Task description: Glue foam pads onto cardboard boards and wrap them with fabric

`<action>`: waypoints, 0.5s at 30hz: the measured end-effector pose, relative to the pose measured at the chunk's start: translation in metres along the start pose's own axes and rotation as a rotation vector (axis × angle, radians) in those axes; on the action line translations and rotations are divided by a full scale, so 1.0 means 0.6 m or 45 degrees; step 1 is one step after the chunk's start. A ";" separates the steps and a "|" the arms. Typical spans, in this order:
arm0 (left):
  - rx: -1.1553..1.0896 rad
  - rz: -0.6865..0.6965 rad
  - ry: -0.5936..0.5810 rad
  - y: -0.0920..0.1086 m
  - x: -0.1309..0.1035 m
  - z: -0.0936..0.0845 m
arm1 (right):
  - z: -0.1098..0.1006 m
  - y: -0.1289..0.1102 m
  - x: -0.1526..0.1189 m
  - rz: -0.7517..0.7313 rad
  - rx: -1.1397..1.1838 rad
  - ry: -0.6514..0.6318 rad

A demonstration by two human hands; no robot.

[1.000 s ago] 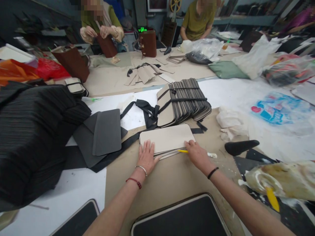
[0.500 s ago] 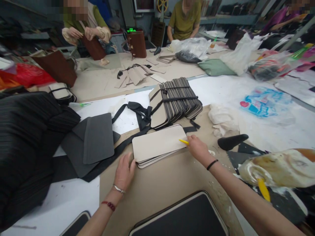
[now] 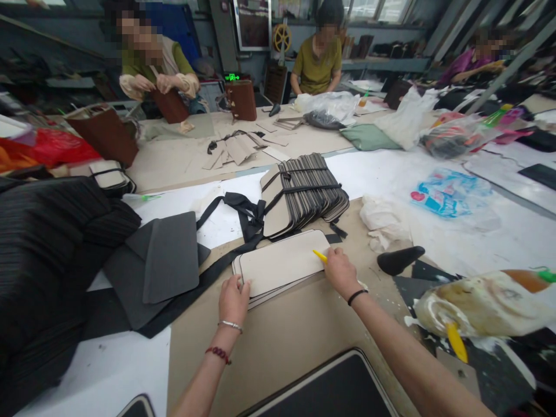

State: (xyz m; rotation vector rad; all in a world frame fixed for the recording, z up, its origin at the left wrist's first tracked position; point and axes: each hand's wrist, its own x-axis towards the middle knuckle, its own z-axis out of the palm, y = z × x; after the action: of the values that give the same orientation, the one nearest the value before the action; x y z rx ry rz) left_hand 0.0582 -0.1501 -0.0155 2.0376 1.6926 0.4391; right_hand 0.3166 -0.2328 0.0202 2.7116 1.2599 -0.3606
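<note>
A short stack of beige, round-cornered boards with dark edges lies in front of me, its top board (image 3: 284,260) set askew over those beneath. My left hand (image 3: 234,298) is closed on that board's left end, thumb and fingers at the edge. My right hand (image 3: 341,271) grips a thin yellow stick (image 3: 320,256) and sits at the board's right end. Behind the stack stands a bundle of similar boards (image 3: 304,194) tied with black strips. Nearest me lies a black panel with a pale border (image 3: 334,391).
Dark grey sheets (image 3: 171,258) and a black pile (image 3: 47,260) lie left. At right are a black, pointed object (image 3: 400,260) and a glue-smeared plastic bottle (image 3: 486,304) with a yellow tool (image 3: 457,341) in its opening. Other people work beyond the table, near brown bags (image 3: 241,99).
My left hand has moved from beside the stack onto its left end and taken the top board, which has shifted askew. The yellow stick stays in my right hand. The view has tilted up.
</note>
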 end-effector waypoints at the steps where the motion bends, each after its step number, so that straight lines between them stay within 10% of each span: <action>1: 0.004 -0.007 0.002 0.003 0.003 0.002 | 0.000 0.003 0.005 0.029 0.030 -0.007; 15: -0.216 -0.317 0.040 0.011 0.018 0.003 | -0.006 0.017 0.009 0.112 0.169 0.014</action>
State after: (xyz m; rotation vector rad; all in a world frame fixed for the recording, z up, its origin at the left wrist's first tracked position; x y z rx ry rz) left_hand 0.0667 -0.1404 -0.0142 1.6836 1.8317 0.5129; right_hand 0.3283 -0.2345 0.0226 2.8717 1.1534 -0.4346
